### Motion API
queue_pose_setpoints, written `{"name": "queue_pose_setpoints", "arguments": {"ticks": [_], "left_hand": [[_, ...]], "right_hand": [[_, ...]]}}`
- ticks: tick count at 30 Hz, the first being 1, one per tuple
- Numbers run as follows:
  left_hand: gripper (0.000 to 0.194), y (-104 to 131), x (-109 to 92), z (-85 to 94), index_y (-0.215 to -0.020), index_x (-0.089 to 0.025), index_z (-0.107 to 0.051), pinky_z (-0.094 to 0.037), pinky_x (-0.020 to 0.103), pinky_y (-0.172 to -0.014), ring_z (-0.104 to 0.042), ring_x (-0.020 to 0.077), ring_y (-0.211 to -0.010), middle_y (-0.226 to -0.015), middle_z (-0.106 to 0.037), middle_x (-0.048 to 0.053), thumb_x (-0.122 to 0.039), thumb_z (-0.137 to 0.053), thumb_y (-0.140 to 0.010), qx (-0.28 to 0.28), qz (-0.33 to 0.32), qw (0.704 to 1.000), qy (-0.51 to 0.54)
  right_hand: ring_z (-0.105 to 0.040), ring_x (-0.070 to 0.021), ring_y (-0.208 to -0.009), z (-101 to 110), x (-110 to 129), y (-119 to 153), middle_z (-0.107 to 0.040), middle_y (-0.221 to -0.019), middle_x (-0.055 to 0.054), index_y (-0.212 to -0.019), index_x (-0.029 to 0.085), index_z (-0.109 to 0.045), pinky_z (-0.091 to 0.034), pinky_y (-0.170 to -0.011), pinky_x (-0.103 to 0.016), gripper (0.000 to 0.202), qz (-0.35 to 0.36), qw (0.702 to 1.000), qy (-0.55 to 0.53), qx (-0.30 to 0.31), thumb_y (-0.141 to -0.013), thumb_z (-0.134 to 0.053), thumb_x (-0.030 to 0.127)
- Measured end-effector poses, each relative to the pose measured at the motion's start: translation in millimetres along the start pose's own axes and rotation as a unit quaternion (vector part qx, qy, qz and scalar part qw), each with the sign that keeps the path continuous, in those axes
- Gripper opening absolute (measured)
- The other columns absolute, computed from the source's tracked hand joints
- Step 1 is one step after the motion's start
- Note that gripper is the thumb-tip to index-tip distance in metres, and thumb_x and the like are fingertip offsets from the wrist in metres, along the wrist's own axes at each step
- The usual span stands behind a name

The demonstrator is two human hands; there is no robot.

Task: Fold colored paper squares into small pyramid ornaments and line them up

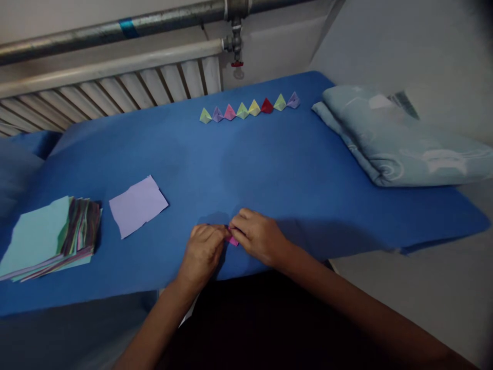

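Note:
A small piece of pink paper [233, 240] lies near the front edge of the blue-covered table, mostly hidden by fingers. My left hand [206, 249] is closed on its left side, fingers curled and pressed together. From the right, my right hand [258, 235] pinches the same paper, its thumb and fingers almost meeting the left ones. How the paper is folded cannot be made out. To the left of my hands lies a flat purple paper sheet [138, 206]. Farther left sits a stack of coloured paper [38, 236], light green on top.
Several small folded paper pieces [242, 110] in green, purple, pink, yellow and red form a row along the far side of the blue cloth [185, 154]. A folded grey-green blanket [400, 139] rests at the right. Behind stand a white radiator [115, 92] and a metal pipe [169, 23].

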State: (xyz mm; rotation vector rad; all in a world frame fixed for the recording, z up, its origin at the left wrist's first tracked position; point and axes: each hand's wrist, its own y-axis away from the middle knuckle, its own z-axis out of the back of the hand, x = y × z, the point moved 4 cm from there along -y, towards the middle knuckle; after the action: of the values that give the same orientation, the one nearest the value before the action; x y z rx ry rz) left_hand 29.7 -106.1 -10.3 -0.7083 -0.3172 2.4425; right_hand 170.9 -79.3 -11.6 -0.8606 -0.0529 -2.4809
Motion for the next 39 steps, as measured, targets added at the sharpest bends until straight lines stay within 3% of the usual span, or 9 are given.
{"name": "queue_pose_setpoints", "arguments": {"ticks": [9, 14, 25, 39], "left_hand": [[0.02, 2.5, -17.4, 4.3, -0.101, -0.016, -0.065, -0.043, 0.036, -0.081, -0.058, 0.0198, -0.093, -0.103, -0.07, 0.007, -0.01, -0.048, -0.092, -0.001, -0.057, 0.996, -0.068], [0.015, 4.9, -21.2, 5.5, -0.101, -0.016, -0.064, -0.042, 0.038, -0.083, -0.06, 0.0197, -0.09, -0.1, -0.071, 0.006, -0.015, -0.055, -0.09, 0.011, -0.022, 0.996, -0.08], [0.011, 5.1, -13.8, 4.2, -0.095, -0.018, -0.066, -0.042, 0.037, -0.083, -0.061, 0.0191, -0.086, -0.094, -0.072, 0.004, -0.019, -0.058, -0.088, -0.023, -0.023, 0.996, -0.087], [0.011, 4.9, -3.4, 0.6, -0.095, -0.02, -0.065, -0.039, 0.038, -0.084, -0.059, 0.0182, -0.087, -0.092, -0.069, 0.004, -0.022, -0.055, -0.09, -0.005, 0.028, 0.999, -0.039]], "right_hand": [[-0.058, -0.0191, -0.086, 7.1, -2.8, 19.4, -0.067, -0.097, -0.01, -0.103, 0.015, -0.066, -0.045, -0.08, -0.035, 0.021, 0.122, 0.992, -0.002, 0.039, -0.089, -0.05, 0.015], [-0.058, -0.0205, -0.09, 7.5, -3.7, 21.4, -0.067, -0.101, -0.011, -0.111, 0.013, -0.064, -0.045, -0.083, -0.036, 0.025, 0.135, 0.99, 0.01, 0.047, -0.09, -0.051, 0.019], [-0.058, -0.0179, -0.085, 4.3, -8.6, 21.7, -0.066, -0.095, -0.011, -0.097, 0.014, -0.066, -0.046, -0.078, -0.032, 0.024, 0.137, 0.989, 0.032, 0.052, -0.096, -0.042, 0.018], [-0.054, -0.0181, -0.081, 4.5, -11.9, 19.9, -0.065, -0.09, -0.009, -0.088, 0.016, -0.067, -0.04, -0.075, -0.032, 0.026, 0.098, 0.993, 0.061, 0.015, -0.096, -0.043, 0.02]]}}
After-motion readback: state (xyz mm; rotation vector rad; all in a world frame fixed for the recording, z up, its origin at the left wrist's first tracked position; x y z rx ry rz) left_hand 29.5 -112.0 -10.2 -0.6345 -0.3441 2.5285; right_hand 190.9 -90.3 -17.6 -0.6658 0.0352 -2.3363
